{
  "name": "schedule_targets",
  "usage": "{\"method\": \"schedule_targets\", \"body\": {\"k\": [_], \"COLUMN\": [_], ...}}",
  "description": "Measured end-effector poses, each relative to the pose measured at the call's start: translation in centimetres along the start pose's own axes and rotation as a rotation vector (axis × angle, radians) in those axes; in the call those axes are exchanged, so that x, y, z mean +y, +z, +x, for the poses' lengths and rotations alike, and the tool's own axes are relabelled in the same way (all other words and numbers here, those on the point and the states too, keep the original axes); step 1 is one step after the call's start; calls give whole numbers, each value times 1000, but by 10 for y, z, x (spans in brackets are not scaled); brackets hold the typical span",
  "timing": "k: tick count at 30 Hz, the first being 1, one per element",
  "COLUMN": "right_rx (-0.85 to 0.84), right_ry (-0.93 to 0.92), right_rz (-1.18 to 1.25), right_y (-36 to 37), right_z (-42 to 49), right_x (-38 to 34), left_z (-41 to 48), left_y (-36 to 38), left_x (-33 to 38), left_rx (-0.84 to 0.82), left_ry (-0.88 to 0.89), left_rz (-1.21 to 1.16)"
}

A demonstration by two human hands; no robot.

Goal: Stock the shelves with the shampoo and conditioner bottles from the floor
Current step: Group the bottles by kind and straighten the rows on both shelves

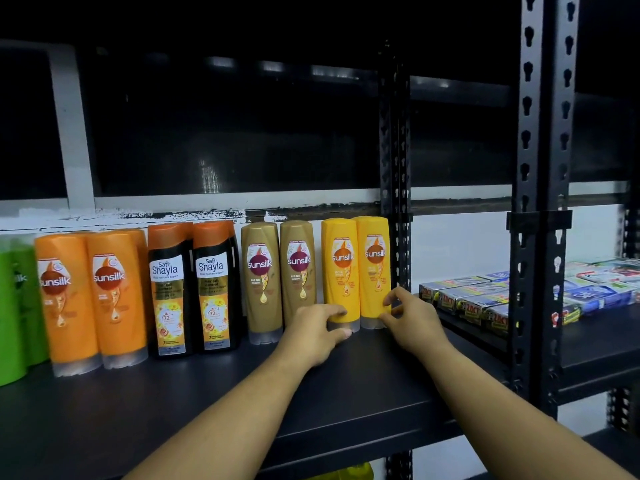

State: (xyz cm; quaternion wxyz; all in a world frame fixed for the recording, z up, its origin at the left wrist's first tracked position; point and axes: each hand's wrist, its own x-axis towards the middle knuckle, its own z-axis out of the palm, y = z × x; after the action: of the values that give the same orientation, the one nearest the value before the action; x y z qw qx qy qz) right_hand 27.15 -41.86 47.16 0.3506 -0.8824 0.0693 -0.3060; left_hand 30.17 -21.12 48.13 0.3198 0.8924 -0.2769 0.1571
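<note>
Your left hand [317, 329] grips the clear cap of the left yellow bottle [338, 268]. Your right hand [410, 320] pinches the base of the right yellow bottle [375, 265]. Both bottles stand upright on the shelf [207, 393], just beyond your fingers.

Risk: these are tall bottles on narrow caps. A shove low down could tip one into the gold bottles [261, 282] left of your left hand, or against the post [394, 168] beyond your right.

Front-row count:
- two yellow
- two gold
- two black bottles [169, 289]
- two orange bottles [65, 299], more behind
- green bottles [14, 306] far left, number unclear
</note>
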Motion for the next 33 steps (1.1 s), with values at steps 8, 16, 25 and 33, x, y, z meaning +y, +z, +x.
{"method": "schedule_targets", "body": {"k": [8, 16, 25, 33], "right_rx": [-19, -30, -33, -73], "right_ry": [15, 65, 76, 81], "right_rz": [48, 86, 104, 9], "right_y": [0, 0, 1, 6], "right_z": [1, 5, 6, 9], "right_x": [1, 6, 9, 10], "left_z": [-4, -7, -11, -14], "left_y": [-4, -3, -4, -1], "left_x": [-4, -1, 3, 3], "left_rx": [-33, -49, -62, -118], "left_ry": [-1, -17, -20, 20], "left_rz": [24, 111, 138, 255]}}
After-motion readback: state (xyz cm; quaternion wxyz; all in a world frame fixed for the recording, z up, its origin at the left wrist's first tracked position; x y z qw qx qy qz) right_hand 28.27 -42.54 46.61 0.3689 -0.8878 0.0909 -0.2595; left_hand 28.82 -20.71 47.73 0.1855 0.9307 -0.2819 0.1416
